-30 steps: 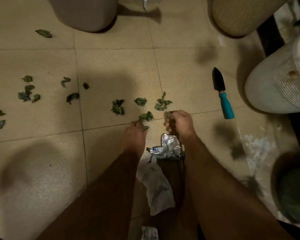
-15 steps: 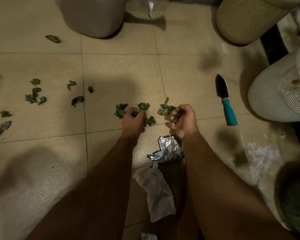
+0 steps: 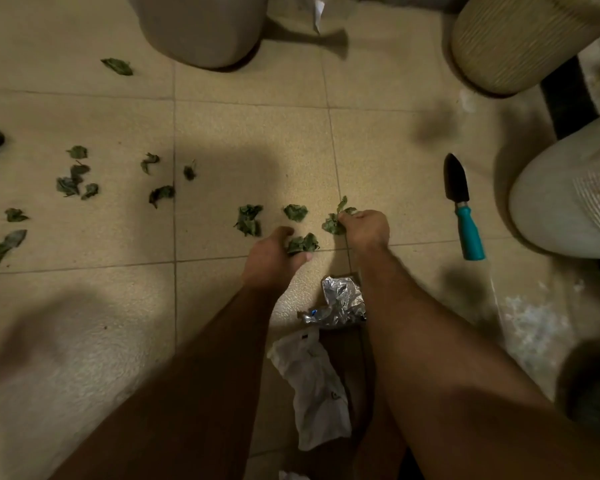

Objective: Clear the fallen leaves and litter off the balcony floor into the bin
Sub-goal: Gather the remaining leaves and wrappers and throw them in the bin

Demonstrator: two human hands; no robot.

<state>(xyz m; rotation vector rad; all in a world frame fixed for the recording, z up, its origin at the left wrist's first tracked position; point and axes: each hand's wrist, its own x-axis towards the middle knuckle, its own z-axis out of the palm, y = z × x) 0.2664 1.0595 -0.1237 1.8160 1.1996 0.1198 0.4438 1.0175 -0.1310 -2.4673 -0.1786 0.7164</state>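
Head view is showing the left hand [image 3: 274, 256] closing on a crumpled leaf [image 3: 302, 243] and the right hand [image 3: 362, 228] pinching a leaf clump [image 3: 334, 224], likely light, brittle, best scooped whole.

Beige tiled floor [image 3: 250, 140], dimly lit; 3 pots, perhaps planters, edge it.

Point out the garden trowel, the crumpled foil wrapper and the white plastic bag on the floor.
garden trowel [image 3: 468, 233]: head view, on the teal handle.
crumpled foil wrapper [image 3: 342, 299]: head view, on the middle of the silver crumple.
white plastic bag [image 3: 314, 386]: head view, on the middle of the bag, between the forearms.
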